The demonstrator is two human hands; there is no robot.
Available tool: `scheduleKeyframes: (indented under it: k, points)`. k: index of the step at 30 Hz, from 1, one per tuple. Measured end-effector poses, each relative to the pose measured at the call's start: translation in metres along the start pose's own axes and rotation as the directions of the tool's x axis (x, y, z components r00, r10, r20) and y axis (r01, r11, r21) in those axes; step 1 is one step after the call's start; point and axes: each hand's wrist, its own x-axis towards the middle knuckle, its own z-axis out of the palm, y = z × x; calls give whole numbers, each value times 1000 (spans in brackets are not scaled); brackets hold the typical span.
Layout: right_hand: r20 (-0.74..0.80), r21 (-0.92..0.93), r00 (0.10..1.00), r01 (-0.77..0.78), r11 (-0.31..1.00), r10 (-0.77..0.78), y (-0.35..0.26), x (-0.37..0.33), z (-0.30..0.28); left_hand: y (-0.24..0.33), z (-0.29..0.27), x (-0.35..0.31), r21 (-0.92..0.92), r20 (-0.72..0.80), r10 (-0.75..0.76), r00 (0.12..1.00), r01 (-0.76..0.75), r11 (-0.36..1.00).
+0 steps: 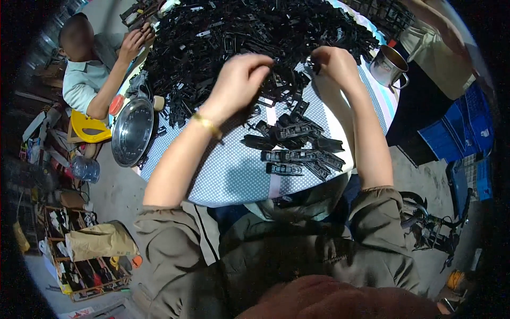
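Note:
My left hand (239, 82), with a gold-coloured bracelet at the wrist, hovers over the near edge of a large heap of small black plastic parts (228, 34). Its fingers curve to the right, the thumb apart from them, and I see nothing held. To the right, my right hand (340, 65) is bent down at the heap's edge with its fingertips drawn together. Something dark is at those fingertips, too unclear to name. Between my forearms, a smaller group of long black plastic parts (297, 141) lies near the table's front edge, some roughly in rows.
A dotted, light cloth covers the table (228, 178). A shiny metal basin (118, 139) sits at its left edge, a metal mug (383, 66) at its right. One person (87, 80) works at the left; another's arm (433, 16) shows upper right. Blue crates (451, 133) stand right.

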Motion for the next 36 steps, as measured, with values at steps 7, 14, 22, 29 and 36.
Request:
scheduleKeyframes:
  k: [7, 14, 22, 29, 36]
  points:
    - [326, -104, 939, -75, 992, 105, -1, 0, -4, -42, 16, 59, 615, 124, 64, 990, -127, 778]
    - [356, -35, 930, 115, 993, -95, 13, -3, 3, -50, 12, 72, 660, 97, 48, 994, -101, 744]
    - [127, 148, 991, 33, 988, -52, 9, 1, 3, -37, -8, 40, 303, -339, 135, 931, -28, 952]
    - [-259, 501, 880, 475, 724, -398, -49, -10, -4, -3, 3, -10, -832, 131, -551, 824, 393, 391]
    - [-322, 280, 730, 682, 676, -603, -69, -20, 5, 5, 7, -16, -909, 378, -490, 785, 414, -39]
